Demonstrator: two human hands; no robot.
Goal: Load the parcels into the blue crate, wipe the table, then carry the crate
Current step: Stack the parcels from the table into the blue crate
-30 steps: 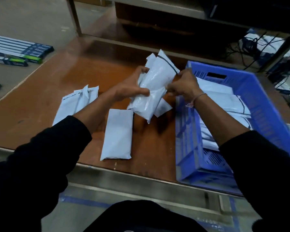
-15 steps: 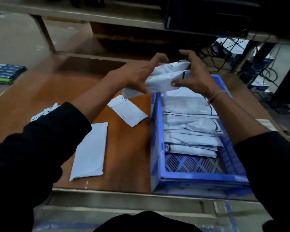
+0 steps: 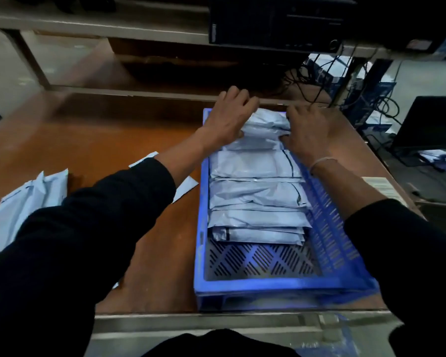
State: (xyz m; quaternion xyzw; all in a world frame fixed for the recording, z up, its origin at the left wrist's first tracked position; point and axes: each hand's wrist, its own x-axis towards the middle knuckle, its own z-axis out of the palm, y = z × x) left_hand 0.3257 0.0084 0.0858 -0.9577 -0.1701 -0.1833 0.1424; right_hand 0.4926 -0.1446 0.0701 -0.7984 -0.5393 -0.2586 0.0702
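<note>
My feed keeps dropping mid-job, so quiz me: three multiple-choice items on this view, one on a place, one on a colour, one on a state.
1. Where are both hands?
A. At the far end of the crate, on a parcel
B. On the table's near edge
C. On the loose parcels at the left

2. What colour is the crate?
A. Green
B. Blue
C. Red

3. How full is the crate?
A. No parcels in it
B. Heaped over the rim
C. Partly filled, near end bare

Key:
1 A: the left hand and right hand flank the white parcel at the far end.
2 B: the blue crate has blue walls.
3 C: the stacked parcels stop short of the bare slotted floor.
</note>
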